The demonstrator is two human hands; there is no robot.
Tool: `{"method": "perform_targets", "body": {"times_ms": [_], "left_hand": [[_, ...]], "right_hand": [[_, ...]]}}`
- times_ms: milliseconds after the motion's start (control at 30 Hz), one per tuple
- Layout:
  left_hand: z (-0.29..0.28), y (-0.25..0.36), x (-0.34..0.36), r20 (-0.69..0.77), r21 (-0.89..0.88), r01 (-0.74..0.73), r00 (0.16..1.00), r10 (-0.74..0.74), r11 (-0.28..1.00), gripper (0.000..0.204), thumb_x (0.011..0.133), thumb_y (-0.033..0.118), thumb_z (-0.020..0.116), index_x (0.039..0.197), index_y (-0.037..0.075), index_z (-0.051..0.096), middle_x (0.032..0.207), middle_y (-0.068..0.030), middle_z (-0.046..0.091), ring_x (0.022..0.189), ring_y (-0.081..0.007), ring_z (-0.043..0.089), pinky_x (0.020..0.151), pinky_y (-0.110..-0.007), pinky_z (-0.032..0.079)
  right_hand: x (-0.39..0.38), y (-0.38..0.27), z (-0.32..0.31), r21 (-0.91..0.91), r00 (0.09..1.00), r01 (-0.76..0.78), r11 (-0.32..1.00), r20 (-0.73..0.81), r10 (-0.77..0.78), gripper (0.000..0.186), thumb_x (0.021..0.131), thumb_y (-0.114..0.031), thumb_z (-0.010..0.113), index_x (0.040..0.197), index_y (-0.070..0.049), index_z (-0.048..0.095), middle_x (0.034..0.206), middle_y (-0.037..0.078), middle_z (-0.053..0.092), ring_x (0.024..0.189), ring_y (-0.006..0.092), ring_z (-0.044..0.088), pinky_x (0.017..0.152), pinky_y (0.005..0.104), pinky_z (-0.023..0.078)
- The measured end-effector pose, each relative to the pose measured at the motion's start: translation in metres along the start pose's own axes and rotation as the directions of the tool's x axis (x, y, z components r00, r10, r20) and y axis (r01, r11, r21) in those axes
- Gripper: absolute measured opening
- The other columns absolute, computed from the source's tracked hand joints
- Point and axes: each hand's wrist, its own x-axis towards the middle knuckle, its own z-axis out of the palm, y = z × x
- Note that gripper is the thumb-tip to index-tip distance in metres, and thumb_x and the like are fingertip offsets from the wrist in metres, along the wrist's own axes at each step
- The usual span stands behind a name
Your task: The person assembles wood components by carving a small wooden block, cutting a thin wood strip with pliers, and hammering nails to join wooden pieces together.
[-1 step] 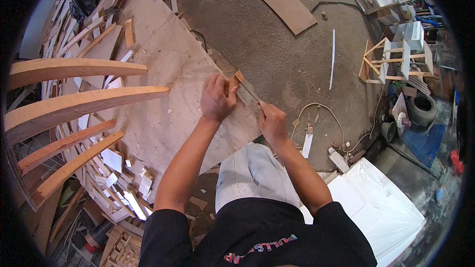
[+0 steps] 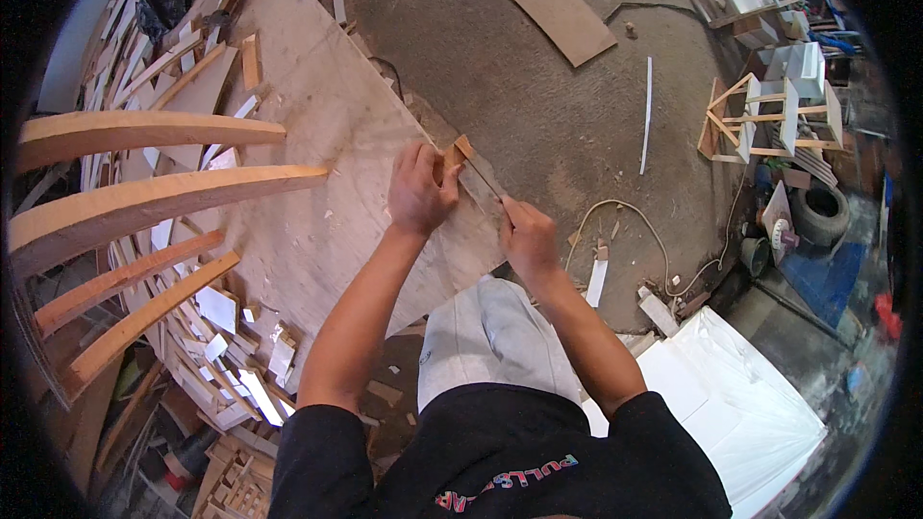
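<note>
My left hand [image 2: 419,190] is closed round a small wood block [image 2: 461,150] at the right edge of a large plywood sheet [image 2: 346,163]. One end of the block sticks out past my fingers, over the edge. My right hand [image 2: 530,236] is wrapped round the near end of a slim, dark, straight tool [image 2: 485,178]. Its far end meets the block close to my left thumb. Whether the tool is a file, a saw or a knife I cannot tell. My right fingers hide its handle.
Several long curved timbers [image 2: 173,194] jut over the plywood from the left, with scrap wood heaped beyond. On the floor lie a brown panel [image 2: 553,10], a white strip [image 2: 646,115] and a pale cord [image 2: 654,231]. A white-covered panel [image 2: 731,404] is at lower right.
</note>
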Motion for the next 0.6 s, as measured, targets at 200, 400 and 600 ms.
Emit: {"method": "perform_targets", "body": {"times_ms": [200,400,600], "left_hand": [[0.000,0.001,0.003,-0.043,0.026,0.037,0.998,-0.036,0.999,0.032,0.077,0.012,0.083,0.095,0.005,0.057,0.092,-0.0137,0.058,0.092,-0.0373,0.059,0.083,-0.046,0.049],[0.014,-0.023,0.000,-0.213,0.093,0.118,0.972,-0.096,0.989,0.033,0.077,0.016,0.084,0.097,0.006,0.060,0.093,-0.0139,0.058,0.094,-0.0374,0.059,0.087,-0.047,0.048],[-0.007,-0.015,-0.002,-0.039,0.153,-0.031,0.999,0.037,0.988,0.034,0.081,0.021,0.085,0.102,0.006,0.063,0.099,-0.0148,0.063,0.094,-0.0373,0.062,0.086,-0.047,0.050]], "right_hand": [[0.007,-0.013,0.003,0.018,0.999,-0.034,0.999,0.002,0.034,0.016,0.096,-0.010,0.066,0.110,-0.004,0.071,0.084,0.021,0.068,0.079,0.0416,0.070,0.070,0.0504,0.057],[-0.034,-0.029,-0.042,0.019,0.992,-0.069,0.997,0.104,0.066,0.015,0.099,-0.015,0.064,0.104,-0.004,0.073,0.082,0.024,0.068,0.078,0.0445,0.068,0.069,0.0527,0.052],[-0.121,-0.007,-0.144,0.007,0.927,-0.361,0.933,0.116,0.357,0.025,0.102,-0.027,0.064,0.107,-0.007,0.079,0.079,0.020,0.072,0.072,0.0338,0.071,0.068,0.0431,0.054]]}}
